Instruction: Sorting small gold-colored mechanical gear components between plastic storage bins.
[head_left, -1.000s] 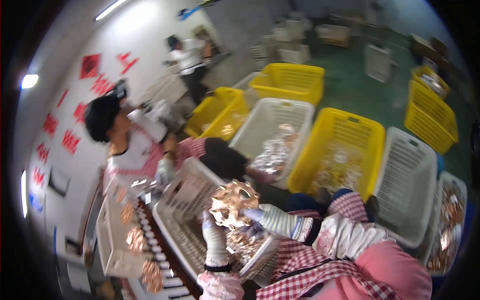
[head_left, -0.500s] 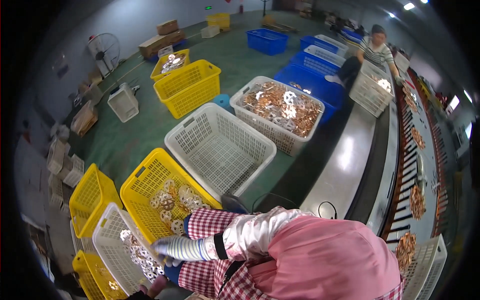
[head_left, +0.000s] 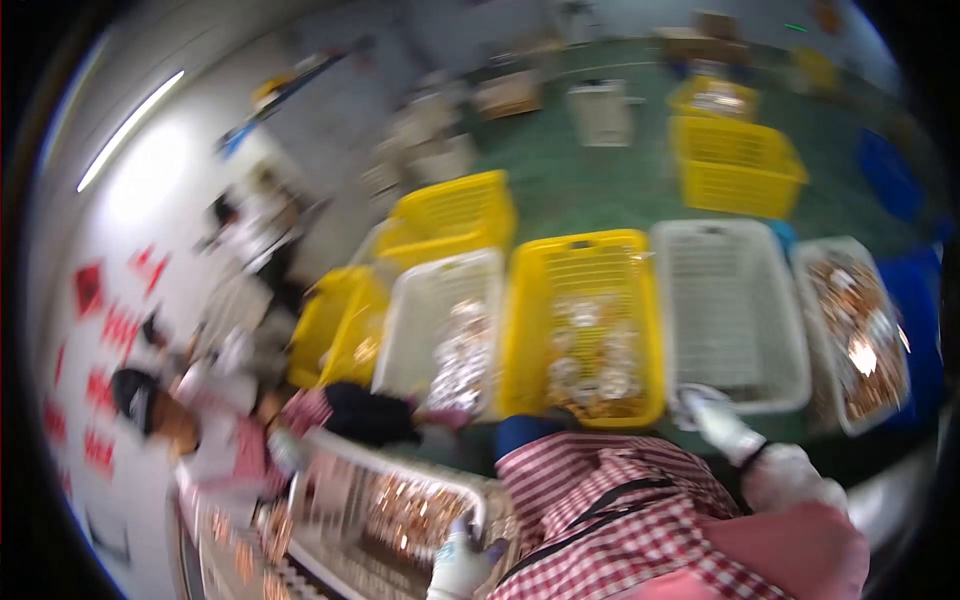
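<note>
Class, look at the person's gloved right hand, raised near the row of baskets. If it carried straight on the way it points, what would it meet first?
Probably the near rim of the empty white plastic lattice basket: the white-gloved right hand points up-left at it. Motion blur leaves depth uncertain.

Both hands wear white gloves, the left hand (head_left: pixel 462 565) and the right hand (head_left: pixel 722 425), above red-and-white checked sleeves (head_left: pixel 600 510) and a pink apron (head_left: pixel 790 555). A yellow basket (head_left: pixel 585 250) holds silvery and coppery parts between a white basket (head_left: pixel 735 310) and a second white basket (head_left: pixel 425 300); the floor (head_left: pixel 600 180) is green and the wall signs (head_left: pixel 110 320) red
</note>
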